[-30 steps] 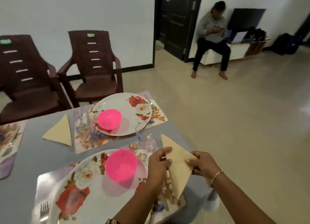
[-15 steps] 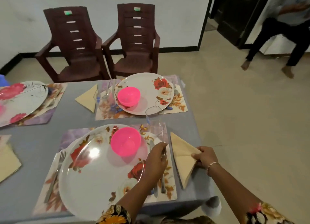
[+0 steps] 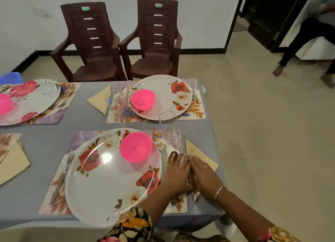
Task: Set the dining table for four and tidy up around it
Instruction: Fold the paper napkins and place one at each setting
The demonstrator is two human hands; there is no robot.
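A folded cream napkin lies at the right edge of the grey table, beside the near floral placemat. My right hand lies flat on the napkin, fingers straight. My left hand rests flat next to it on the placemat, over cutlery right of the near floral plate. A pink bowl sits on that plate, a fork lies to its left, and a clear glass stands behind my hands.
A second setting with floral plate, pink bowl, glass and napkin lies across the table. A third plate is at left, another napkin near left. Two brown chairs stand behind. A seated person is far right.
My hands carried the napkin down from the air and laid it on the table; both now lie flat, the left moved beside the right. The view swung left and down.
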